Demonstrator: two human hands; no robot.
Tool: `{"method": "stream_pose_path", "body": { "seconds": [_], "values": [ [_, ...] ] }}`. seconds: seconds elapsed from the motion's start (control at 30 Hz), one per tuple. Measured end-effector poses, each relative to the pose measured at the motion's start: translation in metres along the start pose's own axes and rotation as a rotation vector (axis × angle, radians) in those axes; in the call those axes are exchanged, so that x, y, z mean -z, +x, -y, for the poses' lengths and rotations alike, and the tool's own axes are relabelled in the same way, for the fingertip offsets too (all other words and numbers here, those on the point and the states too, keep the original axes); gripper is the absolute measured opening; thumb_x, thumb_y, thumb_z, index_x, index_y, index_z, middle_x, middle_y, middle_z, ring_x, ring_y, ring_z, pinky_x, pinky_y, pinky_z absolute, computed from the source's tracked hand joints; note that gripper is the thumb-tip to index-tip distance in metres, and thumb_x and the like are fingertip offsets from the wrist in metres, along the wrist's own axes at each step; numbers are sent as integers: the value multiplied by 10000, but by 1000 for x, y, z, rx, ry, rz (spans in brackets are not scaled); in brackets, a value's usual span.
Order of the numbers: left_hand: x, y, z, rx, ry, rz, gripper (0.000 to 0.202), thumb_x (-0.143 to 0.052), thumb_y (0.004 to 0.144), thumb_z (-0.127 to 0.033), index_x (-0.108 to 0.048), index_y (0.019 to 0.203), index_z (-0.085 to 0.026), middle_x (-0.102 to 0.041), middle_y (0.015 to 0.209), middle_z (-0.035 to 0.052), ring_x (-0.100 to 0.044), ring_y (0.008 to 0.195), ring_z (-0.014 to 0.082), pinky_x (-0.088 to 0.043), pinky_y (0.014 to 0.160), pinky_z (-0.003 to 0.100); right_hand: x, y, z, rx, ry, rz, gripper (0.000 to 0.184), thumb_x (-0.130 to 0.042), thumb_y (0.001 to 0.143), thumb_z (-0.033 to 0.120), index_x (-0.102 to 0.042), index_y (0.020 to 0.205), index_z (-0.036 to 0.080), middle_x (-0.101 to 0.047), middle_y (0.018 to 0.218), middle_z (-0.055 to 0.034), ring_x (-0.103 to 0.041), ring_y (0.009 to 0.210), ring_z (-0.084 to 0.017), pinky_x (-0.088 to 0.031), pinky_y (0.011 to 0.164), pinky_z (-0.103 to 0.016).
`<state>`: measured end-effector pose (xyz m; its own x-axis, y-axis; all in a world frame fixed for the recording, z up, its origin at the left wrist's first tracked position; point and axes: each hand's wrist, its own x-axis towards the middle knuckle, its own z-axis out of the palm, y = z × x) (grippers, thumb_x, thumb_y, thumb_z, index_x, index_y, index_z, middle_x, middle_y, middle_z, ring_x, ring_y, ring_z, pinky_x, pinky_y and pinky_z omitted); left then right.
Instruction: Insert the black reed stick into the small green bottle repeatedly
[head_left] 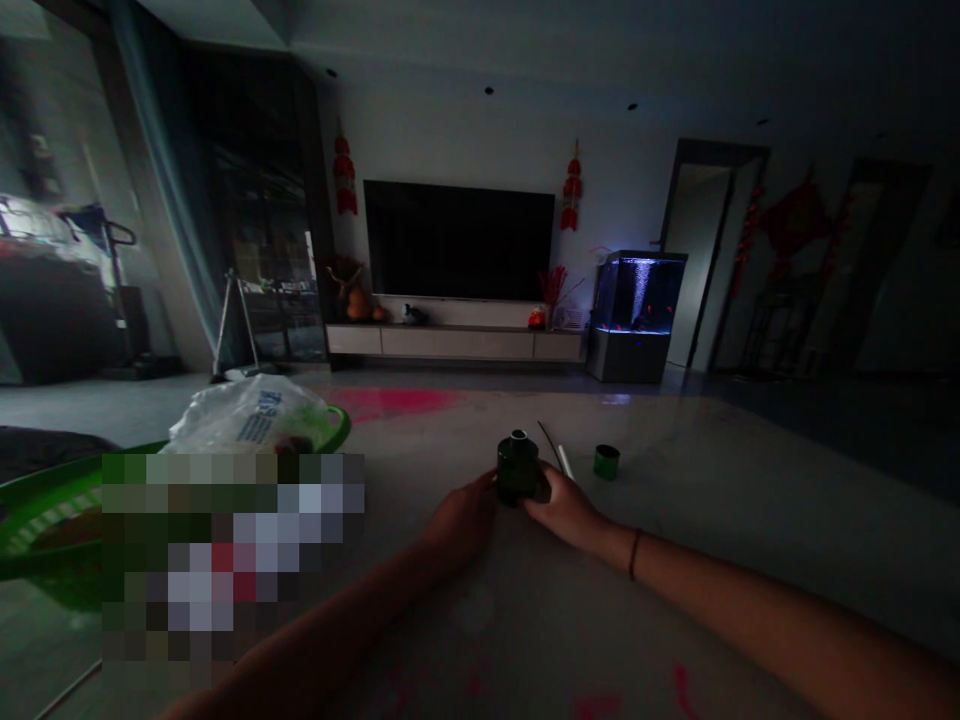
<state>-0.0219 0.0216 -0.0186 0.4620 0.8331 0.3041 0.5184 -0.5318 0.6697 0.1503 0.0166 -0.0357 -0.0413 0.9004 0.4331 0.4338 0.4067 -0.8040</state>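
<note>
Our right hand (562, 508) grips the right side of a dark green bottle (517, 472); our left hand (459, 515) meets its left side, though we cannot tell how firmly its fingers close. The bottle sits between both hands, upright, long axis vertical, open mouth pointing up; its inside is too dark to read. Just beyond our right hand lies a white stick (565, 462), then a small green cup (607, 463). Farther left, a green basket (340, 432) holds a plastic bag (225, 415).

Television (459, 240) above long cabinet (457, 343), red hangings (571, 192) either side; lit aquarium (641, 295) at right
</note>
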Motion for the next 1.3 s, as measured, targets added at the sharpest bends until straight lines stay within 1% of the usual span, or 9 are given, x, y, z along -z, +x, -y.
{"method": "stream_pose_path", "body": {
  "seconds": [0.13, 0.27, 0.57, 0.63, 0.73, 0.83, 0.9, 1.1, 1.3],
  "values": [
    [1, 0, -2, 36, -54, -10, 558, -392, 685, -75, -440, 1226, -202, -581, 1122, 32, -520, 1036, 205, -362, 900, 306, 0, 5, -1, -37, 22, -5, 463, -663, 583, 272, -505, 1007, 176, -591, 1027, -84, -549, 954, -225, -421, 842, -359],
    [2, 0, -7, 118, -52, -37, 606, -383, 640, -46, -439, 1225, -195, -564, 1146, 34, -492, 1073, 204, -337, 932, 318, 0, 13, -3, -25, 28, 19, 427, -660, 596, 300, -512, 976, 174, -602, 989, -82, -559, 932, -220, -417, 835, -366],
    [6, 0, -5, 266, -85, -131, 550, -383, 666, -70, -433, 1209, -148, -493, 1221, 75, -456, 1106, 202, -325, 936, 300, -7, 42, -14, 25, 34, 95, 429, -673, 593, 313, -513, 966, 176, -604, 986, -68, -564, 926, -202, -430, 809, -358],
    [5, 0, -4, 272, -71, -138, 535, -382, 677, -84, -435, 1204, -159, -499, 1215, 69, -449, 1113, 204, -311, 946, 305, -8, 50, -17, 19, 19, 108, 427, -685, 580, 309, -511, 946, 174, -606, 976, -68, -566, 922, -203, -434, 799, -356],
    [4, -2, -3, 246, 117, -136, 496, -410, 678, -118, -468, 1170, -139, -495, 1213, 96, -395, 1158, 228, -251, 984, 334, -9, 64, -19, 15, 39, 158, 424, -697, 566, 307, -513, 918, 161, -611, 960, -76, -578, 894, -203, -440, 781, -346],
    [4, -5, -4, 154, 339, -58, 404, -420, 697, -166, -540, 1082, -141, -497, 1206, 117, -380, 1167, 245, -217, 998, 351, -8, 76, -17, 2, 75, 247, 411, -704, 558, 308, -523, 893, 154, -619, 949, -79, -592, 862, -201, -447, 759, -335],
    [4, -7, -5, 133, 402, -21, 392, -406, 719, -204, -543, 1082, -149, -476, 1230, 118, -378, 1169, 252, -218, 996, 367, -7, 82, -15, -8, 86, 286, 408, -708, 553, 310, -529, 881, 147, -623, 944, -82, -593, 859, -200, -447, 757, -328],
    [9, -8, -3, 133, 392, 27, 430, -404, 741, -256, -510, 1149, -168, -430, 1280, 97, -339, 1202, 244, -210, 1004, 367, 0, 88, -16, 31, 84, 381, 400, -698, 571, 289, -533, 904, 139, -627, 947, -79, -585, 877, -189, -436, 788, -326],
    [8, -8, 3, 112, 374, 29, 427, -405, 745, -263, -514, 1147, -169, -430, 1280, 99, -341, 1201, 243, -203, 1007, 376, 3, 90, -17, 1, 72, 410, 427, -695, 578, 277, -543, 954, 142, -624, 976, -75, -579, 893, -185, -432, 798, -322]
  ]
}}
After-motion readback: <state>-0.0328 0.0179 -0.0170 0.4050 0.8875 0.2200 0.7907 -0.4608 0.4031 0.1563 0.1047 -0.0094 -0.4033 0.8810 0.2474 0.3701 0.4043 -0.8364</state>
